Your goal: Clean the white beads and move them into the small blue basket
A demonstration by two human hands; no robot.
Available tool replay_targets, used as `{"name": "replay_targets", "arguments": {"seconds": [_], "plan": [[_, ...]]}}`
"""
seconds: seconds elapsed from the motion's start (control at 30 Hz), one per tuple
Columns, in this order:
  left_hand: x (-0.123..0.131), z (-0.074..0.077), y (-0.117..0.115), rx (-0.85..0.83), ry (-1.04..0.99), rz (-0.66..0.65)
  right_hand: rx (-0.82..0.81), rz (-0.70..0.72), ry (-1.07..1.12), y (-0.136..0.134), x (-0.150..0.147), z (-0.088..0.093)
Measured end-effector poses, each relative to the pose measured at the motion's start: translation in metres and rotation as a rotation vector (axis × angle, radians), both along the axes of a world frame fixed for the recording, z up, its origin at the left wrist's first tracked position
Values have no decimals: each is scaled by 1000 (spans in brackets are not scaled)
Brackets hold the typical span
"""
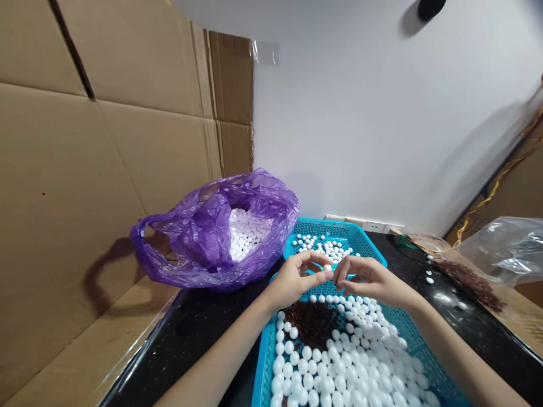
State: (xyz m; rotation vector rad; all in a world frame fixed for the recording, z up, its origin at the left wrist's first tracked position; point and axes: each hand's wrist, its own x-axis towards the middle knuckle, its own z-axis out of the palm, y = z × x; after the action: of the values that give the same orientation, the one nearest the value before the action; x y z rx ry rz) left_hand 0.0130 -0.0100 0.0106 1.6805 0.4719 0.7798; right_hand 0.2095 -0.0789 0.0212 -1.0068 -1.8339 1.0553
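I am holding one white ball (327, 268) in the air above the far end of the near basket (263, 353), right where my two hands are meeting. My left hand (292, 280) is pinching it between thumb and forefinger, the other fingers curling loosely above. My right hand (371, 281) is coming in from the other side with its fingertips bunched against the same ball (whether they are gripping it or only touching it, I cannot tell). The ball is lying straight between the two hands, level with both, a shade closer to the left palm; being round, it is showing no long side. Just under my wrists a brown heap (311, 325) is sitting among the loose balls (352, 362). The far basket (367, 240) is lying just beyond my fingertips, and the purple bag (199, 232) of balls is lying off to the left, nearer my left hand.
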Motion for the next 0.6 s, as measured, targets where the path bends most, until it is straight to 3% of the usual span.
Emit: {"name": "replay_targets", "arguments": {"seconds": [0.2, 0.37, 0.6], "plan": [[0, 4, -1, -45, -9, -39, 0, -51, 394, 4, -4, -8], [0, 4, -1, -106, -64, -68, 58, -52, 418, 8, -8, -10], [-2, 6, -5, -141, -65, -122, -33, -89, 492, 9, -3, -18]]}}
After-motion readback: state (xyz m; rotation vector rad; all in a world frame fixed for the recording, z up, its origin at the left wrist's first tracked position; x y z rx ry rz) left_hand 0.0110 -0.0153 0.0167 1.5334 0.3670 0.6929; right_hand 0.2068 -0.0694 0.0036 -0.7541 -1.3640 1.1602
